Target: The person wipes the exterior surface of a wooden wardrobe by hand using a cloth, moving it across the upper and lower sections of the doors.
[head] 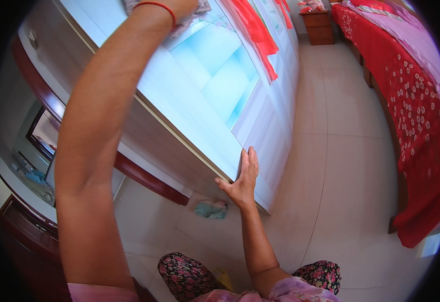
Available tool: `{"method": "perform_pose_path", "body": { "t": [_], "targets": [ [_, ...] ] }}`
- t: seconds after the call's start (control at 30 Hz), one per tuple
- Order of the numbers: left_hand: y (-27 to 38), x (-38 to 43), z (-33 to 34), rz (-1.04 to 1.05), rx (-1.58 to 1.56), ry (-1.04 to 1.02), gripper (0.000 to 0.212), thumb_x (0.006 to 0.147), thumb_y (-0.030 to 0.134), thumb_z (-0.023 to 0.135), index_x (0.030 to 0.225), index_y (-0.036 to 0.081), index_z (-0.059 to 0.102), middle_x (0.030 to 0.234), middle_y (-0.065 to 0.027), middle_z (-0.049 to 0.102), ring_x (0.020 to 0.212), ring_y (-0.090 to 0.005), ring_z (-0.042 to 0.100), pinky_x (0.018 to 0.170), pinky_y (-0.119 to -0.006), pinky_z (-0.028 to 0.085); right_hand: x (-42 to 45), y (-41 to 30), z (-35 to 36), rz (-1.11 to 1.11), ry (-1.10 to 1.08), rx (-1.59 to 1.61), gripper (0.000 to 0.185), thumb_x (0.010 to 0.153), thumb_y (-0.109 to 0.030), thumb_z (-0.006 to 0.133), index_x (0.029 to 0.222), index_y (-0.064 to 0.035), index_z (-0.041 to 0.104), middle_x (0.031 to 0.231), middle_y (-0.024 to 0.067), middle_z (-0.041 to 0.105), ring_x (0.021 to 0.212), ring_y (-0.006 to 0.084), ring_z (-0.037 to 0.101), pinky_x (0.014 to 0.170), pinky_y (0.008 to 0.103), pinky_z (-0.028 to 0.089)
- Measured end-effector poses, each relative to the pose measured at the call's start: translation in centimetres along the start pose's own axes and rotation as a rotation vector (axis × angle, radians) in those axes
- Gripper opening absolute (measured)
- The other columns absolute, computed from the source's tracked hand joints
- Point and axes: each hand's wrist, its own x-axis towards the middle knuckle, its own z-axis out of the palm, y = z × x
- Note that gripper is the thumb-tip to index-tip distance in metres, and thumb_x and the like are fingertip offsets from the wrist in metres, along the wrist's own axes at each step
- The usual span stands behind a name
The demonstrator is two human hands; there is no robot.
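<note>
My left hand (185, 7), with a red cord around its wrist, is at the top edge of the picture on a greyish-purple cloth (182, 31). That cloth lies against the upper front of a pale wardrobe (189, 102) with glossy bluish door panels. The fingers are partly cut off by the picture's edge. Lower down, my right hand (242, 181) rests spread on the wardrobe's front near its corner edge, thumb towards the side panel, holding nothing. Red fabric (255, 34) hangs on the wardrobe's front farther along.
On the right stands a bed with a red flowered cover (412, 98); a wooden nightstand (319, 28) is beyond it. A tiled floor (348, 162) runs between bed and wardrobe. A teal cloth (210, 210) lies near the wardrobe's base, beside a dark red doorway trim (148, 179).
</note>
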Motion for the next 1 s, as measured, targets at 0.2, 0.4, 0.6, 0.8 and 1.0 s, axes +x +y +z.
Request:
{"method": "perform_pose_path", "body": {
  "t": [0.2, 0.4, 0.6, 0.8, 1.0],
  "targets": [
    [6.3, 1.8, 6.5, 0.015, 0.001, 0.193, 0.035, 0.089, 0.023, 0.048, 0.123, 0.015, 0.054, 0.132, -0.0103, 0.045, 0.127, -0.0313, 0.037, 0.099, -0.067, 0.022, 0.0, 0.0, 0.2, 0.006, 0.03, 0.018, 0.101, 0.053, -0.036, 0.082, 0.135, 0.0008, 0.035, 0.145, 0.0246, 0.027, 0.136, 0.0386, 0.021, 0.11, 0.0509, 0.016],
    [13.6, 0.8, 8.7, 0.164, -0.112, -0.085, 0.041, 0.093, 0.026, 0.041, 0.134, 0.021, 0.048, 0.147, -0.006, 0.032, 0.138, -0.0323, 0.023, 0.103, -0.069, 0.012, -0.1, 0.1, 0.2, 0.007, 0.036, 0.003, 0.101, 0.052, -0.035, 0.082, 0.135, 0.0004, 0.036, 0.145, 0.025, 0.027, 0.135, 0.0389, 0.023, 0.109, 0.0489, 0.019],
    [8.3, -0.1, 6.2, 0.242, -0.063, -0.077, 0.038, 0.091, 0.026, 0.046, 0.128, 0.022, 0.052, 0.138, -0.003, 0.044, 0.13, -0.0256, 0.036, 0.103, -0.061, 0.021, -0.5, -0.6, 0.3, 0.012, 0.031, 0.008, 0.103, 0.052, -0.034, 0.083, 0.136, -0.0011, 0.034, 0.145, 0.024, 0.026, 0.135, 0.0383, 0.024, 0.109, 0.048, 0.02],
    [-6.4, -3.6, -2.2, -0.062, -0.041, 0.31, 0.033, 0.086, 0.023, 0.05, 0.115, 0.01, 0.059, 0.119, -0.011, 0.054, 0.118, -0.0285, 0.044, 0.097, -0.06, 0.027, -0.3, -0.5, 0.1, -0.001, 0.037, 0.005, 0.104, 0.051, -0.032, 0.083, 0.137, -0.0021, 0.033, 0.146, 0.0226, 0.025, 0.135, 0.0378, 0.023, 0.109, 0.0481, 0.02],
    [-10.0, -9.4, -2.6, -0.075, 0.001, 0.737, 0.042, 0.073, 0.014, 0.064, 0.114, 0.008, 0.055, 0.118, -0.0127, 0.05, 0.117, -0.0295, 0.042, 0.093, -0.052, 0.031, -0.4, 0.1, 0.4, -0.05, 0.066, 0.018, 0.104, 0.053, -0.034, 0.081, 0.138, -0.0023, 0.031, 0.147, 0.0224, 0.024, 0.136, 0.0378, 0.023, 0.109, 0.0486, 0.021]
  ]
}}
